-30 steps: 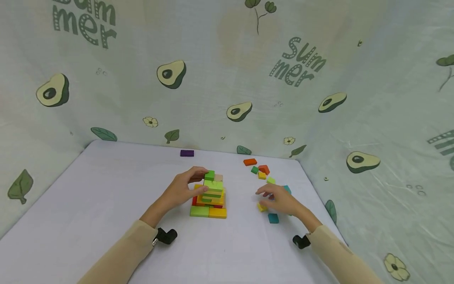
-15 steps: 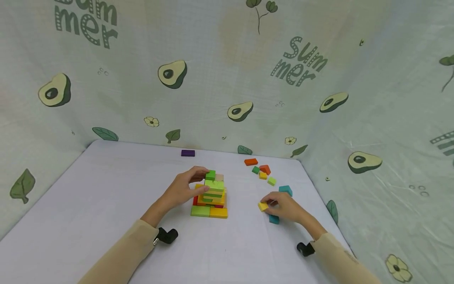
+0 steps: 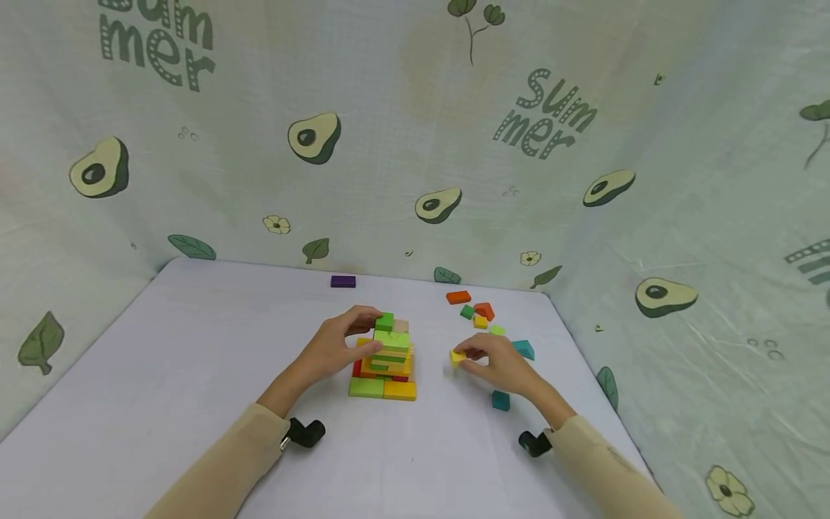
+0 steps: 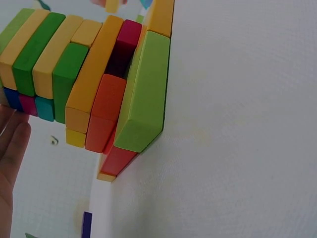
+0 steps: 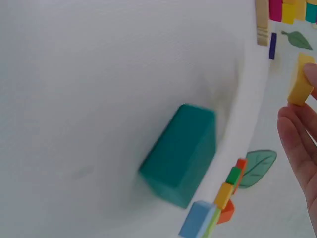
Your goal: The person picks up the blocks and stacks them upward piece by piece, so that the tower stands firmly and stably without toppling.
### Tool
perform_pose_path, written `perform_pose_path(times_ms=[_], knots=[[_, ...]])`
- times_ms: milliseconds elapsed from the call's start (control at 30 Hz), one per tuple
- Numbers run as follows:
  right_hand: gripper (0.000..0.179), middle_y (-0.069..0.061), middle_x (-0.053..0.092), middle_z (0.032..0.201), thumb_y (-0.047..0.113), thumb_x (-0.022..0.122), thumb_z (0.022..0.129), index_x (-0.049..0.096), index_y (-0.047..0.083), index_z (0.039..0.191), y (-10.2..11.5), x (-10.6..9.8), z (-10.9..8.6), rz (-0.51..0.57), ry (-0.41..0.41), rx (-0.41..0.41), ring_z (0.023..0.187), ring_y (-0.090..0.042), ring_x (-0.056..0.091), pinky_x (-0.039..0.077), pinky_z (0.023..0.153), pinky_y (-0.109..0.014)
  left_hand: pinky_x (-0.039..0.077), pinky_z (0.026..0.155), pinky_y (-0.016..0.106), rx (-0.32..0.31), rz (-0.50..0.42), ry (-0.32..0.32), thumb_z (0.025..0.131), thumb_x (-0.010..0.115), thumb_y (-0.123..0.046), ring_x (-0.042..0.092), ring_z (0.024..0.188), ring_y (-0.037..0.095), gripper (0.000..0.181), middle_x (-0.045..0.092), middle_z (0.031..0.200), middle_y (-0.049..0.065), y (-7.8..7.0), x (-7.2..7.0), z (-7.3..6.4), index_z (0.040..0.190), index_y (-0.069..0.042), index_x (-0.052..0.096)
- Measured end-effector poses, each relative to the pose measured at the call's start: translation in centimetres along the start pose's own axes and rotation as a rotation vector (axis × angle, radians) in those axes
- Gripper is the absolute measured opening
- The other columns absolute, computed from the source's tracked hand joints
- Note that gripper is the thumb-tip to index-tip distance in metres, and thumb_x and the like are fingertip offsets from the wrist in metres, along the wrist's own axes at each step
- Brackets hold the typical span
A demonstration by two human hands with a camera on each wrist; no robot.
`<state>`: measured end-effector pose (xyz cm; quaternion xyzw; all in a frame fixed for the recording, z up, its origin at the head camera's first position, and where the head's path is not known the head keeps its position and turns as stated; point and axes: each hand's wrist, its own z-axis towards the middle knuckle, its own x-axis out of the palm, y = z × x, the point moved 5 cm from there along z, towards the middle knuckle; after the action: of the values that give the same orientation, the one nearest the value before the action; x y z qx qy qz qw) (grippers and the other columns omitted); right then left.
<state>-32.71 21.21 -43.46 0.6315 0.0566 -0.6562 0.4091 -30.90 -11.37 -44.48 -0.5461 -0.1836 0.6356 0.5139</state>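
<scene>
Yellow block (image 5: 298, 82), smooth and boxy, pinched by right grip (image 3: 501, 362).

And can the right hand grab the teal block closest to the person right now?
Not straight away, I think: the right hand is pinching a yellow block. With that put down, probably yes, because the teal block lies close by with nothing on top of it.

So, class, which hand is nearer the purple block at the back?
Left. The left hand is on the near side of the purple block; the right hand is farther off, diagonally, to its near right.
</scene>
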Motion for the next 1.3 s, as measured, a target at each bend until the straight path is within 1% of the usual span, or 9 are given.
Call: perform_pose_path(times_ms=[200, 300, 467, 600, 733, 933, 1133, 1300], knots=[[0.024, 0.003, 0.076, 0.114, 0.014, 0.081, 0.096, 0.077, 0.013, 0.12, 3.1, -0.8, 2.9, 0.04, -0.095, -0.038, 0.098, -0.012, 0.07, 0.063, 0.089, -0.031, 0.051, 0.112, 0.048, -0.008, 0.006, -0.001, 0.096, 0.082, -0.034, 0.064, 0.133, 0.028, 0.055, 0.066, 0.144, 0.005, 0.0, 0.0, -0.1, 0.144, -0.027, 0.056], [0.023, 0.002, 0.076, 0.115, 0.014, 0.08, 0.097, 0.077, 0.012, 0.12, 4.9, -1.2, 4.2, 0.066, -0.129, -0.063, 0.097, -0.013, 0.07, 0.063, 0.089, -0.031, 0.051, 0.112, 0.048, -0.013, 0.004, 0.001, 0.096, 0.082, -0.034, 0.064, 0.134, 0.028, 0.056, 0.066, 0.144, 0.006, -0.1, -0.1, -0.1, 0.145, -0.026, 0.056], [0.024, 0.001, 0.076, 0.116, 0.014, 0.08, 0.097, 0.077, 0.012, 0.122, 7.8, -1.5, 5.9, 0.091, -0.14, -0.112, 0.1, -0.013, 0.071, 0.063, 0.09, -0.032, 0.051, 0.112, 0.048, -0.023, 0.002, 0.007, 0.095, 0.083, -0.032, 0.064, 0.134, 0.029, 0.056, 0.066, 0.144, 0.006, -0.1, -0.1, -0.1, 0.145, -0.025, 0.056], [0.024, 0.001, 0.076, 0.114, 0.015, 0.08, 0.097, 0.078, 0.012, 0.121, 9.3, -1.3, 6.7, 0.093, -0.135, -0.136, 0.099, -0.013, 0.071, 0.063, 0.089, -0.03, 0.051, 0.112, 0.048, -0.016, -0.002, 0.009, 0.095, 0.083, -0.033, 0.064, 0.134, 0.028, 0.056, 0.066, 0.143, 0.006, -0.2, -0.1, 0.0, 0.145, -0.025, 0.056], [0.024, -0.001, 0.075, 0.114, 0.016, 0.08, 0.097, 0.078, 0.011, 0.12, 10.0, -0.8, 7.3, 0.089, -0.119, -0.148, 0.098, -0.014, 0.07, 0.063, 0.089, -0.031, 0.051, 0.112, 0.048, -0.003, -0.002, 0.005, 0.095, 0.083, -0.033, 0.064, 0.134, 0.028, 0.056, 0.067, 0.143, 0.006, -0.2, -0.1, 0.0, 0.144, -0.025, 0.056], [0.024, 0.0, 0.074, 0.113, 0.018, 0.08, 0.097, 0.078, 0.011, 0.12, 9.9, 0.1, 7.8, 0.084, -0.101, -0.114, 0.097, -0.012, 0.068, 0.062, 0.089, -0.029, 0.052, 0.111, 0.047, 0.011, 0.0, 0.009, 0.095, 0.082, -0.034, 0.064, 0.133, 0.027, 0.055, 0.067, 0.142, 0.005, -0.1, 0.0, 0.1, 0.144, -0.024, 0.057], [0.024, -0.002, 0.074, 0.112, 0.017, 0.081, 0.097, 0.078, 0.01, 0.12, 10.3, 0.2, 7.9, 0.085, -0.109, -0.122, 0.097, -0.014, 0.069, 0.062, 0.089, -0.028, 0.051, 0.112, 0.051, 0.017, -0.021, 0.01, 0.095, 0.082, -0.034, 0.064, 0.133, 0.029, 0.055, 0.067, 0.142, 0.005, -0.1, -0.1, 0.0, 0.143, -0.024, 0.057], [0.025, -0.002, 0.074, 0.113, 0.017, 0.081, 0.097, 0.077, 0.01, 0.12, 10.6, 0.2, 8.0, 0.079, -0.097, -0.112, 0.097, -0.014, 0.07, 0.062, 0.089, -0.027, 0.05, 0.112, 0.053, 0.01, -0.032, 0.01, 0.095, 0.082, -0.034, 0.064, 0.134, 0.031, 0.055, 0.067, 0.142, 0.006, -0.2, -0.2, -0.1, 0.143, -0.024, 0.057]])
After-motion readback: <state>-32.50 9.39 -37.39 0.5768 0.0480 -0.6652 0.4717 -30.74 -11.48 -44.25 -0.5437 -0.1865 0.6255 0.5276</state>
